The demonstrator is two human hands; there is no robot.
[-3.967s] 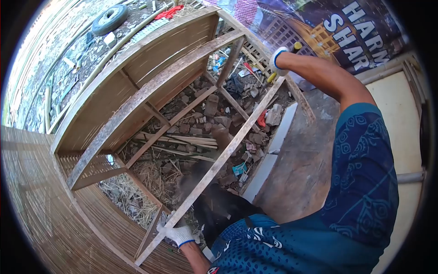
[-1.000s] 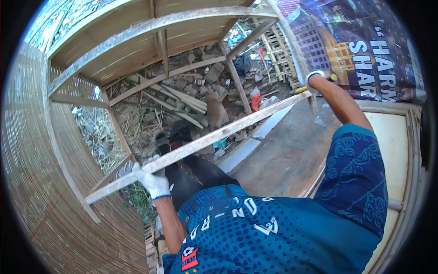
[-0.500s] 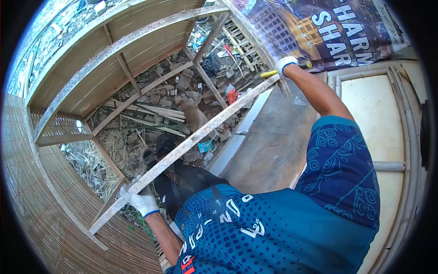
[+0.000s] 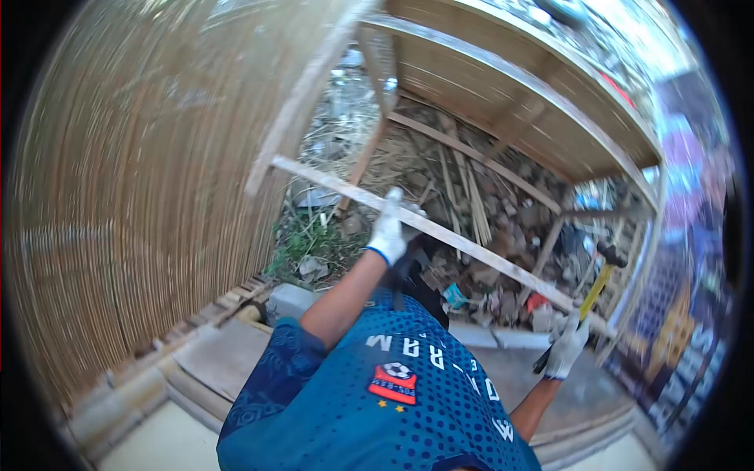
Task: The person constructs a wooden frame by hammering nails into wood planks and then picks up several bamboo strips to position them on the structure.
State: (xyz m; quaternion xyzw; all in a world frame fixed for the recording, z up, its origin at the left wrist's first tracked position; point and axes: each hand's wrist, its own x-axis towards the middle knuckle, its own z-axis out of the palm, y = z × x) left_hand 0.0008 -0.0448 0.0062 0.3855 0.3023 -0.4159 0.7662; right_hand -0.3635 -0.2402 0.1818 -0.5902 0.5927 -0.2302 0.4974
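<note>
My left hand (image 4: 387, 231), in a white work glove, is closed around a long wooden batten (image 4: 471, 247) that crosses the open frame in front of my body. The batten's left end is beside an upright post (image 4: 294, 102) at the bamboo wall; its right end reaches the frame's right side. My right hand (image 4: 567, 349), gloved too, grips a hammer (image 4: 598, 289) with a yellow and black handle. The dark hammer head points up, just beyond the batten's right end.
A slatted bamboo wall (image 4: 157, 196) rises on the left. Behind the batten stands a wooden frame with a curved rail (image 4: 503, 59) and panels. Rubble, straw and split bamboo (image 4: 471, 196) cover the ground inside. A brown board (image 4: 581, 396) lies near my right arm, and a printed banner (image 4: 683, 330) hangs at right.
My view has swung left, bringing more of the bamboo wall in. The right hand now holds the hammer with its head raised; the left hand still grips the batten.
</note>
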